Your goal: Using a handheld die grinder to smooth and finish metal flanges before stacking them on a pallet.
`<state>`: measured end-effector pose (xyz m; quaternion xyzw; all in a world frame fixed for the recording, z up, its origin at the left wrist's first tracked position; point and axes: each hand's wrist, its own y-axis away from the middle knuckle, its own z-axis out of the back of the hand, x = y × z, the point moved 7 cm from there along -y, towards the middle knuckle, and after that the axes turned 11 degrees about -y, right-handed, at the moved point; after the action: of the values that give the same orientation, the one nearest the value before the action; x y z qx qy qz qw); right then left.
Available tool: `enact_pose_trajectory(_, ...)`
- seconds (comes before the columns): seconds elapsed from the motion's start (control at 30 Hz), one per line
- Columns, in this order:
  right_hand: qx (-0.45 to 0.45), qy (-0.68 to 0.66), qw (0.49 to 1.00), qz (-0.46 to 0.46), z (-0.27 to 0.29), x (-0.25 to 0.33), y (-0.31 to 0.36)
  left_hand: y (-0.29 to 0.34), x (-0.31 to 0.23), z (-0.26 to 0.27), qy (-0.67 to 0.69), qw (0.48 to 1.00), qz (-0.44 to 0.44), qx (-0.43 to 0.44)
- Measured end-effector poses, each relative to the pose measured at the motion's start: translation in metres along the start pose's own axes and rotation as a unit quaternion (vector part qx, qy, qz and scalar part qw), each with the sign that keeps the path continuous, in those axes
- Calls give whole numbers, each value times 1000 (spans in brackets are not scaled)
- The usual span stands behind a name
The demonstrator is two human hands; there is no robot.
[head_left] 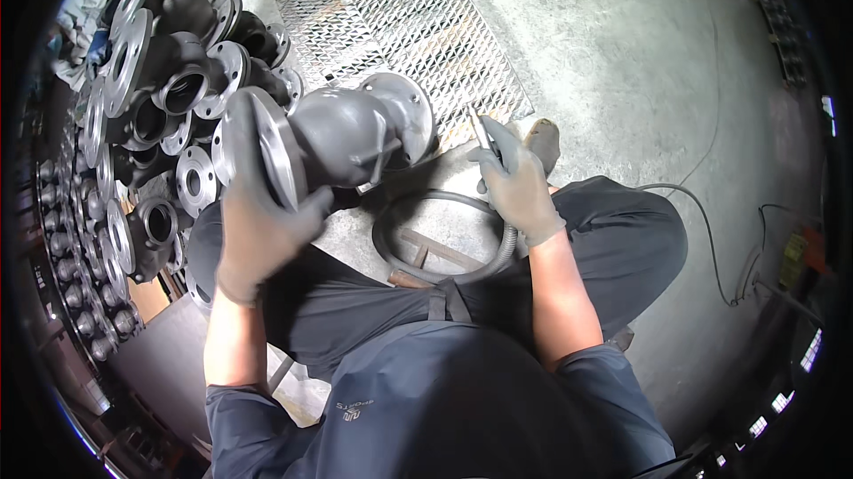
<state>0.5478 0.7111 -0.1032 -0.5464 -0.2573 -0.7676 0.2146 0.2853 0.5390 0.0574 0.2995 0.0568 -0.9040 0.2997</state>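
A grey cast-metal valve body [340, 134] with a round flange at each end lies on its side in front of me. My left hand [262, 226], in a grey glove, grips the flange at its left end, fingers along the rim and thumb stretched to the right. To the right of the valve body, my gloved right hand [520, 186] is closed around a slim, light-coloured pen-shaped tool [481, 134]. The tool's tip points up and away from me, apart from the casting. My glove hides its lower part.
A pile of flanged valve castings [182, 88] rises at the left. A textured metal plate [382, 17] lies on the floor ahead. Between my legs is a dark ring [380, 235] with a ribbed hose [507, 252] beside it. A thin cable [706, 248] runs along the right floor.
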Motion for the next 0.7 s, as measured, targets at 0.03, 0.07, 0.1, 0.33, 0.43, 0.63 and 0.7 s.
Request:
enact_pose_trajectory(0.03, -1, -1, 1000, 2, 0, 1, 1, -14, 3, 5, 21, 999, 36, -5)
enact_pose_trajectory(0.07, -3, -2, 1000, 5, 1, 2, 2, -22, 10, 10, 36, 996, 87, 1)
enact_pose_trajectory(0.1, -4, -34, 999, -11, 1, 0, 3, -30, 12, 12, 73, 993, 97, -8)
enact_pose_trajectory(0.33, -14, -22, 1000, -4, 3, 0, -2, -25, 6, 8, -15, 995, -96, -18)
enact_pose_trajectory(0.43, -18, -10, 1000, 6, 2, 0, -1, -17, 2, 0, -56, 992, -112, -35)
enact_pose_trajectory(0.63, -11, -9, 1000, 0, -4, 5, 1, 6, 4, -11, -49, 999, -14, -1)
enact_pose_trajectory(0.7, -7, -15, 1000, -8, -4, 6, 1, 10, 8, -12, -49, 999, 9, 12)
